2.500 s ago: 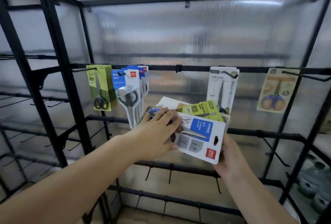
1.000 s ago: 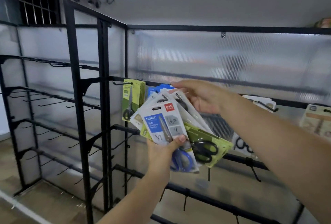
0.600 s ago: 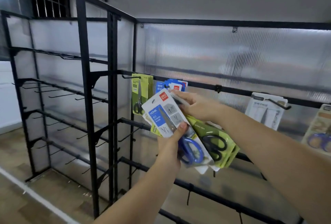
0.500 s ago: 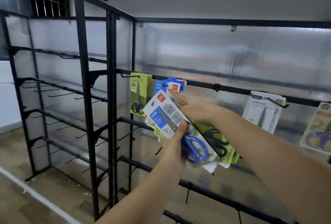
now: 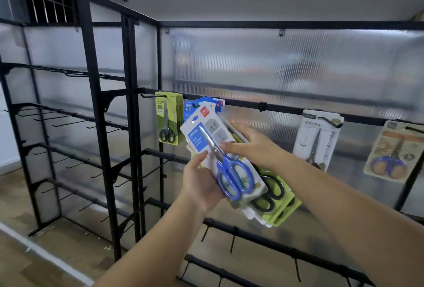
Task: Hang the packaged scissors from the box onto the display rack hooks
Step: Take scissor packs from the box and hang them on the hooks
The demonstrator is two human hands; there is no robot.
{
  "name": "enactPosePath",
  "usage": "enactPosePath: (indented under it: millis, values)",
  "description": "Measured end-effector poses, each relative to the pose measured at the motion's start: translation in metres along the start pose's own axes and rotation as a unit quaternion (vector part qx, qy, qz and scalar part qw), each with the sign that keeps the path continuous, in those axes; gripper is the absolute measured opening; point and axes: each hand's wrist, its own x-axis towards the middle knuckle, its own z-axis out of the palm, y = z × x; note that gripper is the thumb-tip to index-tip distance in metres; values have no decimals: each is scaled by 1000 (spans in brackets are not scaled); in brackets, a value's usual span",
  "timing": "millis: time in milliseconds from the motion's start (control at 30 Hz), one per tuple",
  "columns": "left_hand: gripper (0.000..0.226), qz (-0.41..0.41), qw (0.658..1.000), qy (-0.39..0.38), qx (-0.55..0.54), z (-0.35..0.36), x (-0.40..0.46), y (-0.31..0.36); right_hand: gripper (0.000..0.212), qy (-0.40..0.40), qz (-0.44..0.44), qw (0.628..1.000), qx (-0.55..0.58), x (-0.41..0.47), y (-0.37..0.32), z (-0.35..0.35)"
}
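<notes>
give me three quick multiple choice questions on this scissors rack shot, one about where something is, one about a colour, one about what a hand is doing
1. Where does the green pack with black-handled scissors hang?
A. leftmost filled hook on the top rail
B. bottom rail
C. far right hook

2. What colour are the handles of the scissors on the front pack in the held stack?
A. red
B. blue
C. yellow

3. What is the left hand doing?
A. hanging idle
B. gripping a rack post
C. holding the stack of packs from below

Answers:
1 A, it hangs left of all other hung packs.
2 B, the blue loops show just under the right hand.
3 C, its thumb lies on the front pack and its palm is behind the stack.
</notes>
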Motion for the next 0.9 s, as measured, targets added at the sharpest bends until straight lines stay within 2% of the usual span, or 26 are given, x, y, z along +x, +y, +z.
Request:
enactPosePath:
  millis: [67, 100, 200, 300, 400, 500, 533, 633, 667, 733, 800, 900]
  values:
    - [43, 10, 999, -28, 30, -2, -3, 0, 61, 42, -12, 999, 25, -4, 2, -4]
    - [44, 14, 998, -36, 43, -1, -4, -1, 53, 62, -17, 997, 40, -6, 4, -5]
    - [44, 24, 994, -46, 95, 6, -8, -7, 13, 133, -25, 988, 74, -10, 7, -10]
    - [46, 41, 993, -53, 102, 16, -10, -19, 8, 181, -37, 970, 158, -15, 8, -13]
    - [40, 49, 996, -71, 31, 22, -9, -32, 11, 204, -53, 961, 180, -21, 10, -10]
    - [31, 57, 995, -79, 5, 25, -5, -43, 10, 189, -45, 960, 200, -29, 16, -11]
    - [30, 61, 996, -70, 6, 24, -4, -47, 9, 155, -40, 966, 202, -33, 21, -14]
    - [35, 49, 998, -30, -12, 19, -1, -56, 39, 2, -2, 991, 132, -45, 37, -22]
    - [38, 47, 999, -20, -13, 16, 0, -60, 44, -25, 17, 993, 111, -49, 43, -21]
    - [43, 54, 998, 13, -12, 10, 2, -67, 34, -20, 45, 991, 127, -55, 55, -18]
    - [49, 64, 997, 34, -6, 8, 3, -76, 23, 23, 59, 985, 159, -58, 64, -14]
    - [50, 48, 998, 51, -8, 5, 3, -87, 22, 74, 91, 970, 211, -58, 74, -13]
